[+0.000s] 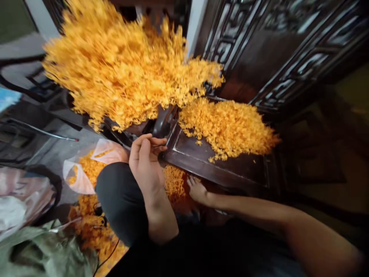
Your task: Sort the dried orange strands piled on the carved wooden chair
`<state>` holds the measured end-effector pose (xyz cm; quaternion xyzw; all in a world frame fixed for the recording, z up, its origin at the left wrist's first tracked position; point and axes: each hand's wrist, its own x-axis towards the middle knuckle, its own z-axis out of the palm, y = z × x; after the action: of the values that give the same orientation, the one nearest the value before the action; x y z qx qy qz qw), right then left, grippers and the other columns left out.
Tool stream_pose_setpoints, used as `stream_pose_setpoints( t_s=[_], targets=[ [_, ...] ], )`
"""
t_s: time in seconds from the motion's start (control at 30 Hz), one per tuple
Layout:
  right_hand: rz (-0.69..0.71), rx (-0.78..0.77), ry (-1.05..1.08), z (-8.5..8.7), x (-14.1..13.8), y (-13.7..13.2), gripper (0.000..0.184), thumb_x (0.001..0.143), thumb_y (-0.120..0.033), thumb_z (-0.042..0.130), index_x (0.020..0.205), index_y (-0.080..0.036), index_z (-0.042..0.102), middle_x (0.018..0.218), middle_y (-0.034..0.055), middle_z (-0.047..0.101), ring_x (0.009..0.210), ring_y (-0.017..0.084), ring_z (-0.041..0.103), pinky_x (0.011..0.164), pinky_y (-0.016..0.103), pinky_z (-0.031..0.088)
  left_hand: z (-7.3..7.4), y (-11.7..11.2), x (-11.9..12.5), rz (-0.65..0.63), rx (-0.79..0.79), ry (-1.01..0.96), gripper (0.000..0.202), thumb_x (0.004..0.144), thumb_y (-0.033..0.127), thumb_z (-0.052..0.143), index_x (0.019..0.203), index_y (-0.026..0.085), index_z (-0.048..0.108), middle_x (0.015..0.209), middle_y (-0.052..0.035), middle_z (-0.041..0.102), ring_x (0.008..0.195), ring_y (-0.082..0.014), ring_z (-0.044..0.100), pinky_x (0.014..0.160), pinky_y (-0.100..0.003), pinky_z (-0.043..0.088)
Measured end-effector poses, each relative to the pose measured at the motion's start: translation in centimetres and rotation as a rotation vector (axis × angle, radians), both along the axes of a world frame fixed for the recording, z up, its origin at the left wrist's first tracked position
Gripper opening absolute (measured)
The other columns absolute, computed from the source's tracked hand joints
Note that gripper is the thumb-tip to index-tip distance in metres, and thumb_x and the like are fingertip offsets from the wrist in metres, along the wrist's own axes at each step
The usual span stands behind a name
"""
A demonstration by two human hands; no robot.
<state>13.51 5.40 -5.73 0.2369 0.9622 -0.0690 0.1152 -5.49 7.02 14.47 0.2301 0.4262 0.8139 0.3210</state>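
Observation:
My left hand is raised above my knee at the table's front edge. Its fingers are curled towards the thumb, and whatever they may hold is too small or hidden to make out. Lower down, my right hand reaches under the table edge with its fingers stretched out. It is beside a bunch of orange-yellow curly sprigs, which look like artificial flowers; contact is unclear. A large heap of the same orange-yellow sprigs rises beyond my left hand. A smaller pile of sprigs lies on the dark wooden table.
On the floor to the left are a pinkish plastic bag with orange pieces, more loose sprigs, a green sack and another plastic bag. A carved dark wooden panel stands behind the table.

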Motion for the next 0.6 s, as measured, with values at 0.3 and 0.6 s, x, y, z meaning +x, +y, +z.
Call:
stream_pose_setpoints(
  t_s=[0.3,0.6],
  targets=[
    [0.103,0.165,0.436,19.6,-2.4,11.1,0.033,0.104,-0.031,0.043,0.107,-0.019,0.073,0.089,0.0079,0.074,0.078,0.022,0.070,0.072,0.038,0.057,16.2,7.6,-4.2,0.330,0.193,0.991,0.012,0.091,0.012,0.061,0.098,0.016,0.069,0.081,-0.0007,0.073,0.072,-0.0132,0.072,0.071,-0.029,0.058],
    [-0.120,0.463,0.694,30.5,-9.0,27.0,0.041,0.091,-0.016,0.049,0.126,-0.012,0.070,0.123,0.0172,0.069,0.117,0.032,0.061,0.103,0.047,0.048,10.0,18.2,-8.3,-0.096,-0.910,1.959,0.033,0.093,0.040,0.066,0.108,0.012,0.078,0.118,-0.0209,0.076,0.117,-0.0379,0.069,0.104,-0.050,0.049]
  ],
)
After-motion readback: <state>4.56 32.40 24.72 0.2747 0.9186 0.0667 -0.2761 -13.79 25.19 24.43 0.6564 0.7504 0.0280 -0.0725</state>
